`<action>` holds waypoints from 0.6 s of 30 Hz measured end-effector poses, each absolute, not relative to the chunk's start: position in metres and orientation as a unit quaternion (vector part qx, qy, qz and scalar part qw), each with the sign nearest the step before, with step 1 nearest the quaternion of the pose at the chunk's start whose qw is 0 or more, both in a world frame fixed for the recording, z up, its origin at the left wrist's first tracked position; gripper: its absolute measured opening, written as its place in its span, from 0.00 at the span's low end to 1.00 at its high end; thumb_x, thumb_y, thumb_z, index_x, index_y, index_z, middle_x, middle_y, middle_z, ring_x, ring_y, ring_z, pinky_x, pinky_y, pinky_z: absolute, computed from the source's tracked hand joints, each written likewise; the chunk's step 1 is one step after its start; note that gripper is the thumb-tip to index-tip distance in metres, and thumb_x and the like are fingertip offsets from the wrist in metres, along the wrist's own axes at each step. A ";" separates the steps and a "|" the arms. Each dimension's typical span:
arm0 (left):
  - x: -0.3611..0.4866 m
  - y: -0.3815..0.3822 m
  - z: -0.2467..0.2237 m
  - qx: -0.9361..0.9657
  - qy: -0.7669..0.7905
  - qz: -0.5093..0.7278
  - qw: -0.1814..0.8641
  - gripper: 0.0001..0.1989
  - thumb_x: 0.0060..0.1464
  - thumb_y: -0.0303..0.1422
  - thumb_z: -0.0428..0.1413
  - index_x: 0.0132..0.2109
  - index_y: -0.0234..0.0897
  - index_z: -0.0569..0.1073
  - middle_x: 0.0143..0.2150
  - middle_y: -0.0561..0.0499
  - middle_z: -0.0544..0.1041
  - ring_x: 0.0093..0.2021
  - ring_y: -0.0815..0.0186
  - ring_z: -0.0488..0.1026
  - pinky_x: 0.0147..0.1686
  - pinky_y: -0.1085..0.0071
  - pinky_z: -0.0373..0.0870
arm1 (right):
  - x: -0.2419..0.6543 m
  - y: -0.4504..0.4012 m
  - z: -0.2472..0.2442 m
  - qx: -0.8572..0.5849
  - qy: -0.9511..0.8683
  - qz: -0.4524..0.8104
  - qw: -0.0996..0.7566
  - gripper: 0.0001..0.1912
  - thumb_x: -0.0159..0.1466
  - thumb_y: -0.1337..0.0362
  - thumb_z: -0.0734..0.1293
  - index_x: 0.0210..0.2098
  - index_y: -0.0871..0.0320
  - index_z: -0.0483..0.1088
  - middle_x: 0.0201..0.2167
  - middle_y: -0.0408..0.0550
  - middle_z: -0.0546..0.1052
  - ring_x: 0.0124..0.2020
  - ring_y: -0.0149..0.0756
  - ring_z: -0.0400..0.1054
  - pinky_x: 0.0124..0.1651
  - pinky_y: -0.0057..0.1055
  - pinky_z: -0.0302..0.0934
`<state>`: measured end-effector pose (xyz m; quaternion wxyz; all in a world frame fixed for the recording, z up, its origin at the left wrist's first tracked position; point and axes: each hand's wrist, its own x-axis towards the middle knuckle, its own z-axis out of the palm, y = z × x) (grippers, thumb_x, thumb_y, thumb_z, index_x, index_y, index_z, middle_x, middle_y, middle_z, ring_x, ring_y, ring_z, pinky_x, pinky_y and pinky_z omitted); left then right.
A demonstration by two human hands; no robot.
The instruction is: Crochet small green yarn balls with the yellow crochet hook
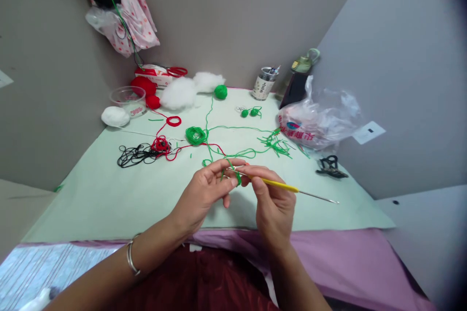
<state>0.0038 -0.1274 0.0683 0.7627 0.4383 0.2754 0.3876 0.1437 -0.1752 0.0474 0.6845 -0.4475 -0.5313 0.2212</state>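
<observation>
We judge stitching underway, steady tension needed next: left hand (205, 191) pinches green yarn (239, 179), right hand (276, 202) clamps crochet hook (280, 184).

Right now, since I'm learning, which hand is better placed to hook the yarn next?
Probably the right hand: it holds the yellow-handled hook, its tip near the green yarn that the left hand holds.

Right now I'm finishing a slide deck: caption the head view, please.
Left hand holding green yarn, right hand a yellow-handled crochet hook, above a pale green tabletop.
</observation>
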 end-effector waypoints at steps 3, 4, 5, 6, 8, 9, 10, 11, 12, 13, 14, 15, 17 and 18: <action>0.003 -0.126 0.068 0.457 0.284 0.389 0.748 0.18 0.55 0.33 0.67 0.53 0.39 0.83 0.36 0.49 0.75 0.36 0.66 0.69 0.28 0.76 0.69 | 0.145 -0.175 0.044 -0.453 -0.515 0.235 0.689 0.09 0.72 0.66 0.66 0.43 0.52 0.81 0.38 0.46 0.84 0.33 0.33 0.75 0.39 0.33 0.73; 0.002 -0.125 0.068 0.457 0.284 0.385 0.749 0.18 0.55 0.34 0.67 0.53 0.38 0.83 0.37 0.49 0.75 0.36 0.66 0.69 0.28 0.75 0.69 | 0.146 -0.175 0.044 -0.449 -0.506 0.251 0.693 0.09 0.73 0.64 0.66 0.43 0.53 0.81 0.38 0.47 0.83 0.33 0.33 0.75 0.38 0.33 0.73; 0.001 -0.124 0.068 0.457 0.284 0.381 0.752 0.18 0.55 0.34 0.67 0.53 0.38 0.83 0.38 0.49 0.75 0.36 0.67 0.68 0.29 0.75 0.69 | 0.148 -0.175 0.044 -0.442 -0.495 0.270 0.697 0.09 0.73 0.63 0.66 0.42 0.53 0.80 0.38 0.48 0.83 0.33 0.33 0.75 0.38 0.33 0.73; 0.000 -0.123 0.068 0.457 0.282 0.375 0.755 0.18 0.55 0.34 0.66 0.53 0.39 0.83 0.39 0.49 0.75 0.36 0.67 0.68 0.29 0.75 0.69 | 0.149 -0.175 0.044 -0.433 -0.486 0.288 0.702 0.10 0.73 0.62 0.65 0.42 0.54 0.79 0.38 0.48 0.83 0.32 0.33 0.76 0.38 0.33 0.73; -0.002 -0.122 0.068 0.459 0.280 0.367 0.759 0.17 0.56 0.34 0.66 0.53 0.41 0.84 0.38 0.50 0.74 0.34 0.69 0.68 0.30 0.75 0.69 | 0.153 -0.175 0.045 -0.415 -0.477 0.315 0.708 0.10 0.74 0.62 0.64 0.41 0.55 0.77 0.37 0.48 0.83 0.32 0.33 0.77 0.37 0.33 0.74; -0.003 -0.122 0.069 0.460 0.280 0.365 0.759 0.16 0.56 0.33 0.65 0.52 0.42 0.84 0.37 0.51 0.73 0.33 0.69 0.67 0.30 0.75 0.69 | 0.154 -0.175 0.046 -0.409 -0.480 0.320 0.707 0.10 0.75 0.62 0.63 0.41 0.55 0.77 0.37 0.47 0.83 0.32 0.33 0.77 0.37 0.32 0.75; -0.003 -0.122 0.069 0.461 0.279 0.365 0.759 0.16 0.56 0.33 0.65 0.52 0.42 0.84 0.36 0.52 0.72 0.33 0.70 0.66 0.30 0.75 0.68 | 0.155 -0.176 0.047 -0.408 -0.488 0.316 0.703 0.11 0.75 0.63 0.62 0.41 0.55 0.76 0.37 0.47 0.83 0.32 0.33 0.78 0.37 0.32 0.75; -0.003 -0.122 0.070 0.459 0.278 0.366 0.760 0.15 0.56 0.33 0.64 0.51 0.42 0.85 0.35 0.52 0.71 0.32 0.70 0.66 0.30 0.75 0.68 | 0.155 -0.178 0.048 -0.417 -0.502 0.302 0.695 0.11 0.75 0.64 0.61 0.42 0.54 0.76 0.37 0.46 0.83 0.32 0.33 0.79 0.37 0.32 0.75; -0.003 -0.122 0.070 0.456 0.278 0.369 0.761 0.15 0.57 0.33 0.64 0.51 0.42 0.85 0.35 0.52 0.70 0.33 0.70 0.66 0.30 0.75 0.69 | 0.156 -0.179 0.049 -0.431 -0.522 0.276 0.682 0.12 0.76 0.65 0.61 0.43 0.54 0.76 0.38 0.46 0.83 0.32 0.33 0.79 0.38 0.32 0.76; -0.002 -0.123 0.070 0.453 0.279 0.372 0.761 0.14 0.57 0.33 0.64 0.51 0.42 0.85 0.35 0.52 0.70 0.33 0.69 0.66 0.30 0.75 0.69 | 0.156 -0.181 0.049 -0.448 -0.547 0.237 0.666 0.12 0.75 0.66 0.61 0.44 0.54 0.76 0.39 0.46 0.83 0.33 0.33 0.80 0.38 0.33 0.76; -0.002 -0.123 0.070 0.451 0.283 0.376 0.759 0.14 0.57 0.33 0.64 0.50 0.42 0.85 0.35 0.52 0.71 0.34 0.69 0.66 0.30 0.75 0.70 | 0.156 -0.183 0.050 -0.463 -0.577 0.189 0.646 0.12 0.75 0.67 0.61 0.46 0.54 0.76 0.39 0.46 0.83 0.34 0.34 0.80 0.40 0.33 0.76; -0.001 -0.123 0.069 0.449 0.288 0.380 0.755 0.14 0.57 0.33 0.64 0.51 0.41 0.85 0.36 0.51 0.71 0.34 0.69 0.66 0.30 0.75 0.70 | 0.156 -0.185 0.050 -0.471 -0.609 0.137 0.623 0.11 0.75 0.68 0.61 0.47 0.53 0.76 0.40 0.47 0.83 0.36 0.35 0.81 0.41 0.34 0.77; 0.000 -0.124 0.067 0.449 0.300 0.386 0.748 0.16 0.57 0.34 0.66 0.52 0.41 0.84 0.39 0.50 0.73 0.35 0.68 0.67 0.31 0.74 0.71 | 0.155 -0.186 0.050 -0.468 -0.668 0.037 0.577 0.12 0.73 0.70 0.62 0.49 0.53 0.75 0.40 0.49 0.84 0.41 0.38 0.81 0.43 0.36 0.77; 0.000 -0.124 0.066 0.450 0.304 0.389 0.744 0.17 0.56 0.35 0.67 0.53 0.41 0.84 0.39 0.50 0.74 0.36 0.67 0.68 0.31 0.74 0.71 | 0.155 -0.187 0.049 -0.460 -0.688 -0.003 0.561 0.12 0.73 0.71 0.62 0.50 0.54 0.74 0.41 0.50 0.84 0.43 0.39 0.81 0.44 0.37 0.78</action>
